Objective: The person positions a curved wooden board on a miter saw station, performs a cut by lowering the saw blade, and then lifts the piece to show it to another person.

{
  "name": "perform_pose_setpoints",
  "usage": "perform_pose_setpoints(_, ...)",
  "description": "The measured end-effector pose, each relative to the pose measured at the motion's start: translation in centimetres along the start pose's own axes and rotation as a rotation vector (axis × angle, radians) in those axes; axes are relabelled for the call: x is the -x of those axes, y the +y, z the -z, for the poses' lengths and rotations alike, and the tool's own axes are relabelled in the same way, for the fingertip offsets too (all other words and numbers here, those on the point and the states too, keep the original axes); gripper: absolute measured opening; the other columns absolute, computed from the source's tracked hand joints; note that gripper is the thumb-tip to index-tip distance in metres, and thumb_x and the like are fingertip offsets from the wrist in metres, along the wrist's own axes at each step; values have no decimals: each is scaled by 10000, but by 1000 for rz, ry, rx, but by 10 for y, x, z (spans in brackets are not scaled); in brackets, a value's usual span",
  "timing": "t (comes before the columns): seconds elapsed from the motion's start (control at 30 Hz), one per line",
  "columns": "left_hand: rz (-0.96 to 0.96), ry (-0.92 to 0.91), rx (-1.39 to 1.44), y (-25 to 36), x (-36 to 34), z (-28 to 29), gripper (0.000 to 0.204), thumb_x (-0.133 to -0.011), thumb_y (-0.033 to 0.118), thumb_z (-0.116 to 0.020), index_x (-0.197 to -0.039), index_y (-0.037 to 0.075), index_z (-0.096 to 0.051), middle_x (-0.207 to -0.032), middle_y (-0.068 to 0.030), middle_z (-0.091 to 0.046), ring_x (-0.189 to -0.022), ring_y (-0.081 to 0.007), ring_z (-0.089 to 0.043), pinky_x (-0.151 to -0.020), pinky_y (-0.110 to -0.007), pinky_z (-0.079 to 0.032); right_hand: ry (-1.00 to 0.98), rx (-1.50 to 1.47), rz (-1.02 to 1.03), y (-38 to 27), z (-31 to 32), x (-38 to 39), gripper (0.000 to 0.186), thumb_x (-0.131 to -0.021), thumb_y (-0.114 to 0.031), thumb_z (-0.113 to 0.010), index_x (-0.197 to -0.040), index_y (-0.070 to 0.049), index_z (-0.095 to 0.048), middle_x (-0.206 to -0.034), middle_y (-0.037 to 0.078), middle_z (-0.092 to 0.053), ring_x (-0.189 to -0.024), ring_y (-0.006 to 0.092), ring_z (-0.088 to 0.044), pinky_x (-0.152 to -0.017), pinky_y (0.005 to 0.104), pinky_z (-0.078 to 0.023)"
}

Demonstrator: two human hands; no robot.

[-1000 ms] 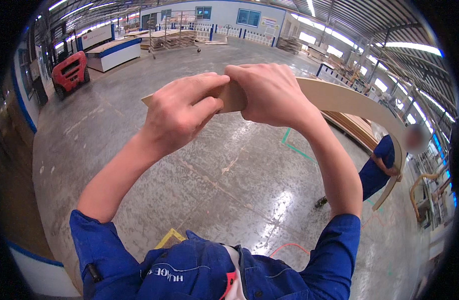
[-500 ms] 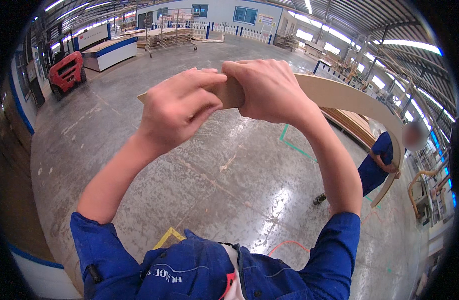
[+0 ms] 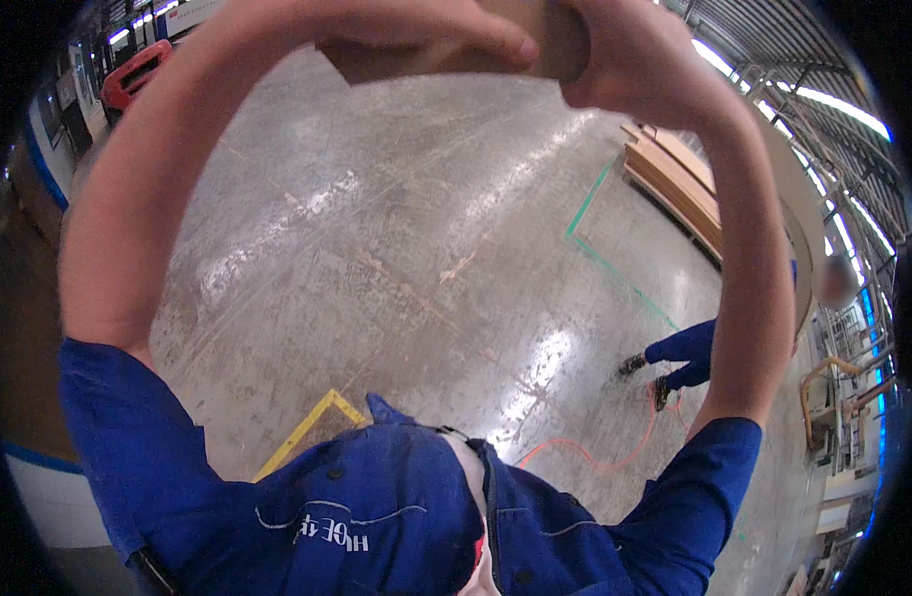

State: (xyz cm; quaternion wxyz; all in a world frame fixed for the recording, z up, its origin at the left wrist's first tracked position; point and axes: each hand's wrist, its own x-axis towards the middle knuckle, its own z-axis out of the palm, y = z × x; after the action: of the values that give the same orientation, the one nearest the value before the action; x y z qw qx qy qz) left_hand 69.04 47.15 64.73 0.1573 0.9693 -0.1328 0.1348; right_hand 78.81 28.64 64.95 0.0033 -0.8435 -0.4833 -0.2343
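Both of my arms are raised, and my hands reach the top edge of the view. Between them is a long, pale wooden board (image 3: 406, 66), held up high. My left hand (image 3: 451, 25) is closed on its near part, the thumb lying along the board's face. Close beside it, my right hand (image 3: 634, 60) grips the same board. Past my right forearm the board shows again, running down the right side and looking curved in this wide view. The upper edge of the picture cuts off parts of both hands and of the board.
At the right a co-worker (image 3: 689, 353) stands by the far part of the board, mostly hidden by my arm. Stacked boards (image 3: 674, 179) lie behind a green floor line (image 3: 620, 273). An orange hose (image 3: 595, 464) crosses the floor. A red forklift (image 3: 133, 74) is at upper left.
My hands have risen with the board toward the top edge of the view and come closer. The co-worker's upper body is now largely behind my right arm and the board.
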Motion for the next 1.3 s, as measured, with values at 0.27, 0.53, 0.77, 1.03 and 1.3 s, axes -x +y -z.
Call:
perform_pose_setpoints(0.27,13,-9,20,18,14,-5,338,-917,304,-619,-1013,-13,-684,-840,-38,-674,-754,-125,-632,-665,-288,-516,147,29,189,-12,4,21,339,-624,-93,-739,-933,-3,-633,-860,192,-679,-860,371,-669,-743,437,-517)
perform_pose_setpoints(0.53,-246,-116,33,-29,1,-21,708,-770,342,-771,-1380,52,-560,-1304,-72,-622,-1169,-177,-589,-1003,-347,-471,232,107,176,-10,-41,37,452,-667,-131,-800,-1110,-144,-709,-889,121,-732,-852,339,-718,-744,444,-576)
perform_pose_setpoints(0.77,7,-502,556,-84,3,-66,1110,-678,653,-843,-1475,17,-405,-1433,-91,-500,-1357,-197,-451,-1133,-372,-345,531,1,302,-41,-111,69,108,-756,-201,-660,-694,-118,-630,-695,76,-692,-685,243,-715,-559,375,-478)
perform_pose_setpoints(1.03,-201,-642,529,-144,-28,-132,438,-891,204,-716,-1245,-9,-570,-1153,-66,-645,-1087,-119,-573,-894,-302,-492,628,169,140,-72,-133,81,98,-788,-234,-633,-745,-159,-586,-715,-24,-636,-726,171,-664,-604,325,-458)
perform_pose_setpoints(1.3,-358,-729,967,-123,-19,-150,486,-870,174,-726,-1273,-29,-546,-1147,-38,-644,-1040,-96,-605,-895,-281,-499,532,393,-127,-116,-116,102,133,-789,-218,-644,-827,-145,-539,-818,-9,-596,-858,165,-635,-830,346,-530)
